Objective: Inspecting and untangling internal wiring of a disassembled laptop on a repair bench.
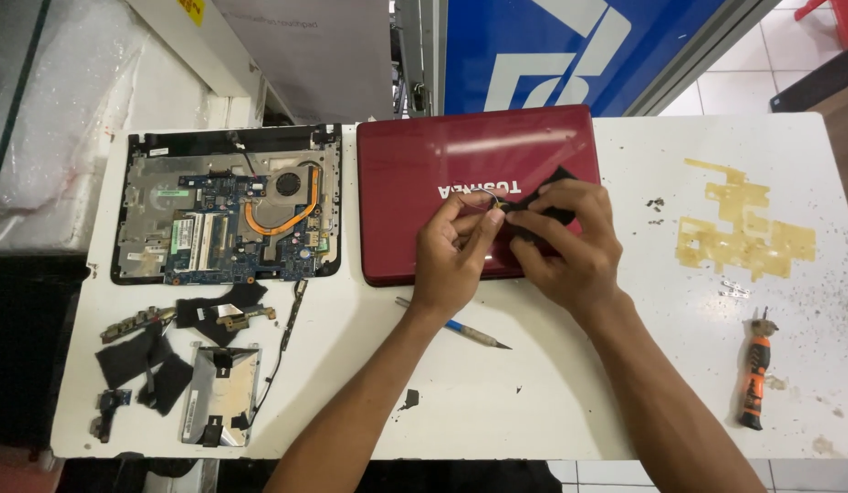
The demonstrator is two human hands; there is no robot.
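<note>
Both my hands work together over a red laptop lid [415, 173] lying closed-side up on the white table [533, 402]. My left hand [451, 256] pinches thin wires [491, 195] between thumb and fingers. My right hand [565, 242] grips a small black part [556, 183] that the wires run into. The two hands touch at the fingertips, just above the lid's lower right area.
An opened laptop base [228, 205] with exposed board, fan and copper heat pipe lies left. Below it sit small boards, black pads [132, 361] and a metal drive caddy [219, 393]. A blue-tipped tool [451, 324] lies under my wrists. An orange screwdriver [755, 379] and tape residue [739, 233] are right.
</note>
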